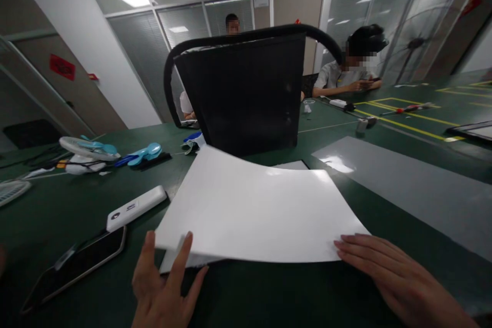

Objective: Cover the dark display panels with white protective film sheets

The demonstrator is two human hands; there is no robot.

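Firstly, one white sheet (253,210), broad, glossy and bowed: it lay between and ahead of the two hands, its near edge raised in part above a second pale sheet (192,261). One left hand (161,277): fingers spread wide, one fingertip upon the white sheet's near left corner; whether it gripped could not be told. One right hand (395,271): fingers straight and together, tips over the near right corner; its thumb was hidden, so its hold could not be told. One phone (82,266), dark screen up, left of the left hand. One white device (136,207), oblong, just beyond the phone. One grey sheet (407,184), flat, beyond the right hand. One black panel (246,97) with a thick dark tube (265,34) arching over it, upright past both hands. One green table (269,297), beneath all. One person (330,79) in a light top, seated far beyond the right hand.
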